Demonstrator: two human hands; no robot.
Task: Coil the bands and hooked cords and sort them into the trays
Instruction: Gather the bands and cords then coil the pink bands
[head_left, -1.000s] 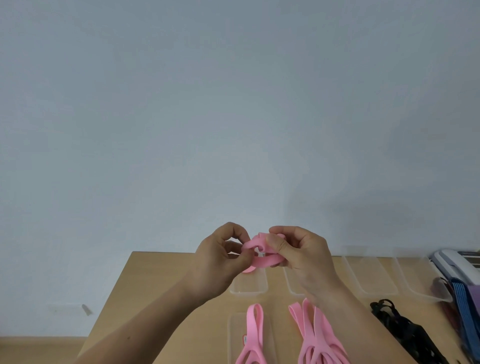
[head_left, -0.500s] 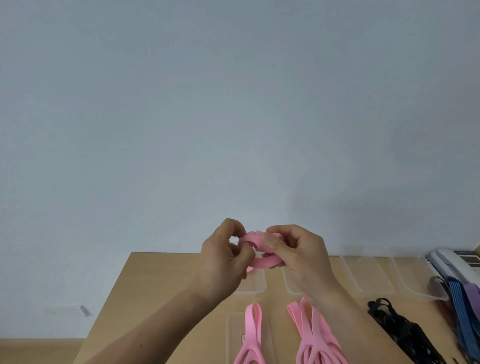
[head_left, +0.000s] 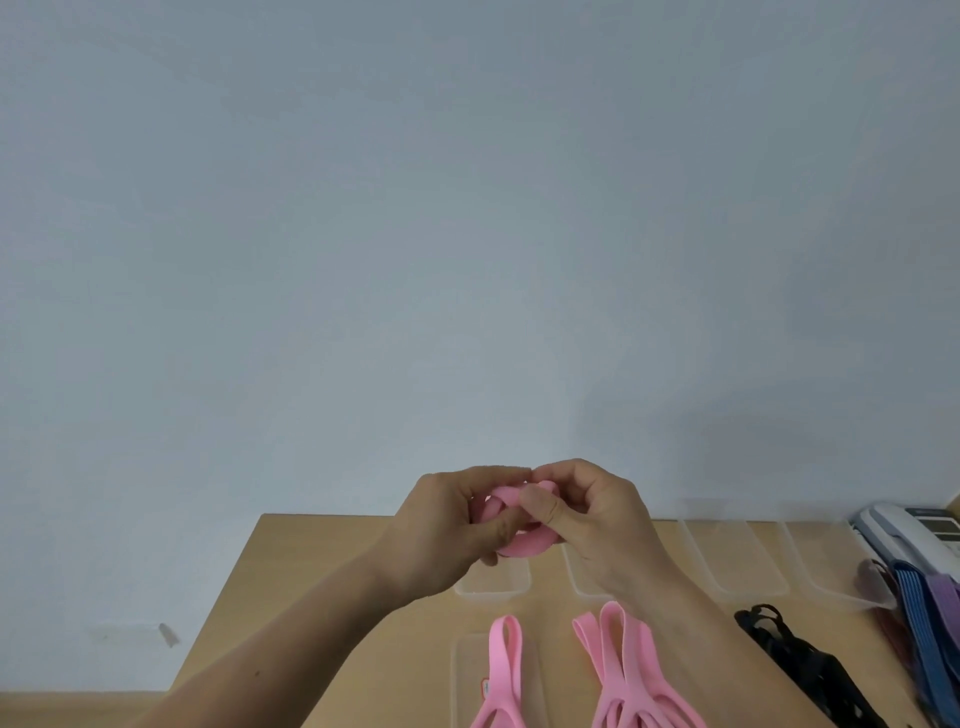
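I hold a pink band (head_left: 524, 541), wound into a small tight coil, above the far part of the wooden table (head_left: 322, 613). My left hand (head_left: 447, 535) grips its left side and my right hand (head_left: 597, 519) pinches its right side, the fingertips of both meeting over the top. Most of the coil is hidden by my fingers. Below, a pink band (head_left: 501, 670) lies folded in a clear tray (head_left: 462, 680), and several loose pink bands (head_left: 628, 670) lie beside it.
A row of clear trays (head_left: 732, 561) stands along the table's far edge. Black cords (head_left: 795, 660) lie right of the pink bands. Blue and purple straps (head_left: 924, 613) and a white device (head_left: 909, 535) sit at the right edge. A plain wall rises behind.
Both hands have closed tighter around the pink band; the coil is smaller and more covered by my fingers, and it sits slightly lower over the table.
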